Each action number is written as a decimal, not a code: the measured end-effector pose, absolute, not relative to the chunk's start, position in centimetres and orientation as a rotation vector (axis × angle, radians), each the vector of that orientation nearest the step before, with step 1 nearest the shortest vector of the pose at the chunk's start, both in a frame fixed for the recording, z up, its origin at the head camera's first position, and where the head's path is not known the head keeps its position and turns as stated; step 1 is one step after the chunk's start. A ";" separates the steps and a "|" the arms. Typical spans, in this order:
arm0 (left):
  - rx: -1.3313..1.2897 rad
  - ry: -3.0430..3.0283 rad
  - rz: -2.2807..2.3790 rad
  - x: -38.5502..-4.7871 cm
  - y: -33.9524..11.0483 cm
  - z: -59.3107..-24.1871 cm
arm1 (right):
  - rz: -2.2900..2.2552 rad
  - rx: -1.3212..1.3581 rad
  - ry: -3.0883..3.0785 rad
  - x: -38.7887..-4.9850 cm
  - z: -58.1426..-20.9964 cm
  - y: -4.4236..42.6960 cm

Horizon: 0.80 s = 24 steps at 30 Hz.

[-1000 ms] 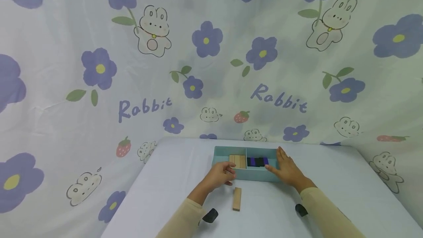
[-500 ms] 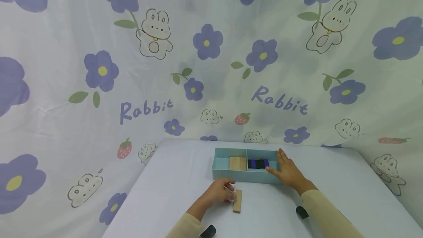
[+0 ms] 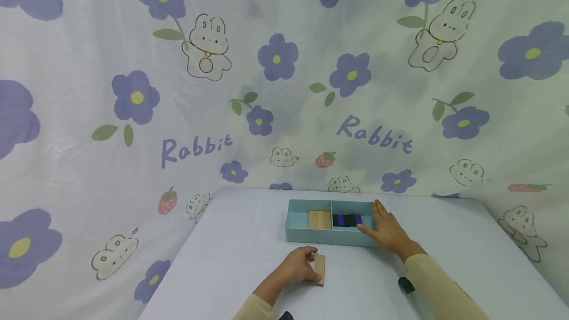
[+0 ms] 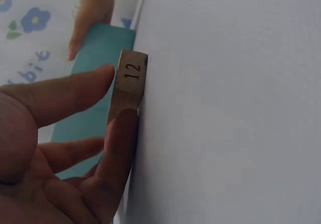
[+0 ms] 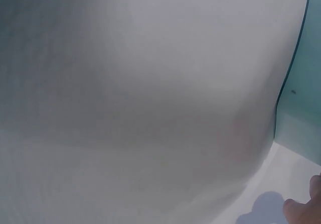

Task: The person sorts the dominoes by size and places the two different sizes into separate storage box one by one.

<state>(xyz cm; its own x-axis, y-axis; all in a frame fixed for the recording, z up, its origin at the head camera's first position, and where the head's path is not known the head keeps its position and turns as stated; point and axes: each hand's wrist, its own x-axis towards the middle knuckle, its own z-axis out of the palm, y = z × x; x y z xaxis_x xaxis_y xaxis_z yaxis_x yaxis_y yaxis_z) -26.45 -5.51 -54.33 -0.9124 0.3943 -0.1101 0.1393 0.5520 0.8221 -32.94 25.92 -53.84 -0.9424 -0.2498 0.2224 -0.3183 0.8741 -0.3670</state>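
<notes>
A small wooden block (image 3: 320, 265), stamped "12" on its end in the left wrist view, lies on the white table in front of a teal box (image 3: 311, 236). My left hand (image 3: 297, 266) bends around the block from the left and pinches it, with fingertips on its side and near end. My right hand (image 3: 388, 231) rests with extended fingers against the box's right end, its thumb over the front rim. Wooden blocks (image 3: 319, 220) lie side by side in the box's left compartment. Black and purple pieces (image 3: 347, 220) fill part of the right one.
A divider (image 3: 332, 215) splits the box in two. Behind the table hangs a curtain (image 3: 284, 102) printed with flowers and rabbits. Dark wrist-camera parts (image 3: 406, 285) sit below the right sleeve.
My left hand has moved away from the box's front, toward me, and closed in on the loose block. My right hand has stayed at the box's right end.
</notes>
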 end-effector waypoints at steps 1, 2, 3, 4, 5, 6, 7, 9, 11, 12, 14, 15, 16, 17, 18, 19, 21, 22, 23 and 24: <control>0.451 2.520 1.266 -26.4 -5.5 -54.3 | 0.592 0.443 -2.877 -33.0 -53.8 26.0; 0.456 2.529 1.244 -26.4 -5.5 -54.2 | 0.579 0.448 -2.876 -33.1 -53.8 26.0; 0.463 2.537 1.225 -26.4 -5.5 -54.1 | 0.561 0.453 -2.878 -33.1 -53.8 26.1; 0.467 2.540 1.215 -26.3 -5.5 -54.1 | 0.545 0.453 -2.882 -33.2 -53.8 26.1; 0.472 2.544 1.207 -26.3 -5.5 -54.0 | 0.527 0.457 -2.885 -33.2 -53.7 26.2; 0.476 2.545 1.203 -26.3 -5.4 -53.9 | 0.506 0.460 -2.888 -33.3 -53.6 26.2; 0.479 2.545 1.200 -26.2 -5.4 -53.8 | 0.485 0.463 -2.894 -33.3 -53.5 26.3; 0.479 2.552 1.192 -26.2 -5.3 -53.6 | 0.431 0.466 -2.907 -33.3 -53.2 26.4; 0.480 2.553 1.190 -26.2 -5.2 -53.6 | 0.372 0.465 -2.921 -33.3 -52.9 26.4; 0.479 2.553 1.191 -26.2 -5.2 -53.6 | 0.341 0.465 -2.927 -33.3 -52.7 26.4; 0.485 2.550 1.204 -26.2 -5.1 -53.8 | 0.299 0.467 -2.935 -33.2 -52.4 26.4; 0.487 2.547 1.215 -26.2 -5.1 -53.8 | 0.282 0.467 -2.937 -33.1 -52.3 26.4; 0.492 2.543 1.225 -26.2 -5.2 -53.9 | 0.267 0.466 -2.940 -33.1 -52.2 26.4; 0.497 2.540 1.233 -26.2 -5.2 -54.0 | 0.259 0.467 -2.942 -33.1 -52.1 26.5; 0.503 2.537 1.241 -26.2 -5.2 -54.0 | 0.253 0.467 -2.943 -33.1 -52.1 26.5; 0.508 2.533 1.248 -26.3 -5.2 -54.1 | 0.252 0.466 -2.942 -33.2 -52.1 26.5; 0.519 2.525 1.258 -26.3 -5.2 -54.1 | 0.239 0.461 -2.944 -33.3 -52.1 26.6; 0.524 2.525 1.258 -26.3 -5.2 -54.0 | 0.236 0.459 -2.947 -33.3 -52.1 26.6; 0.524 2.522 1.263 -26.3 -5.2 -54.0 | 0.239 0.459 -2.948 -33.3 -52.1 26.6; 0.522 2.518 1.268 -26.2 -5.3 -53.9 | 0.245 0.459 -2.950 -33.4 -52.1 26.6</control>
